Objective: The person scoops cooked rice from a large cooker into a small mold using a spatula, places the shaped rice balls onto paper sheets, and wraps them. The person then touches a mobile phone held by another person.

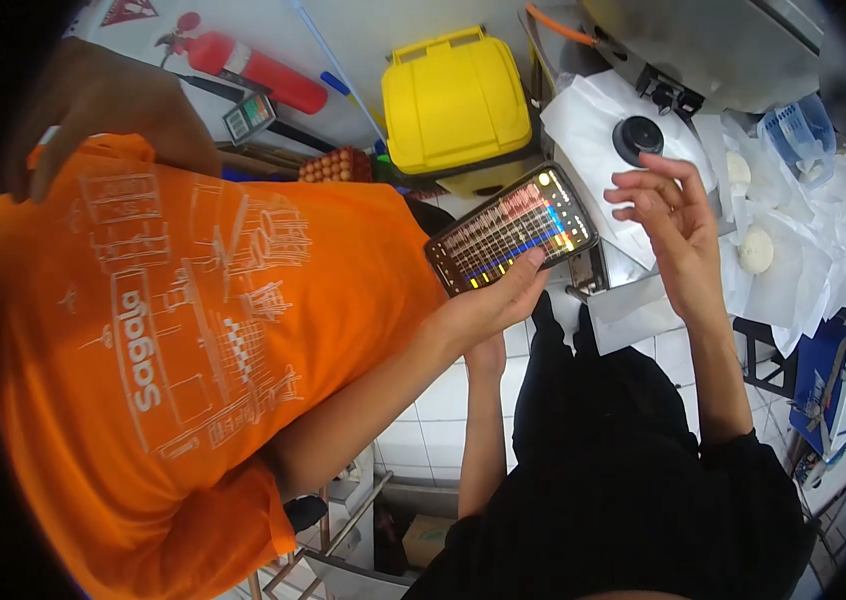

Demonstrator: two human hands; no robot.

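My right hand is raised at the right, its fingers loosely bent and apart with nothing in them, just below a round black object on white paper. A lit phone with a colourful grid on its screen is held by a co-worker's hand, the thumb over its lower edge. Only the heel and wrist of my left hand show, under the co-worker's forearm; its fingers are hidden, so any hold on the phone cannot be seen.
A co-worker in an orange shirt stands close at the left. Behind are a fire extinguisher, a yellow bin and eggs. Pale round pieces on paper, a clear plastic container and a blue box are at right.
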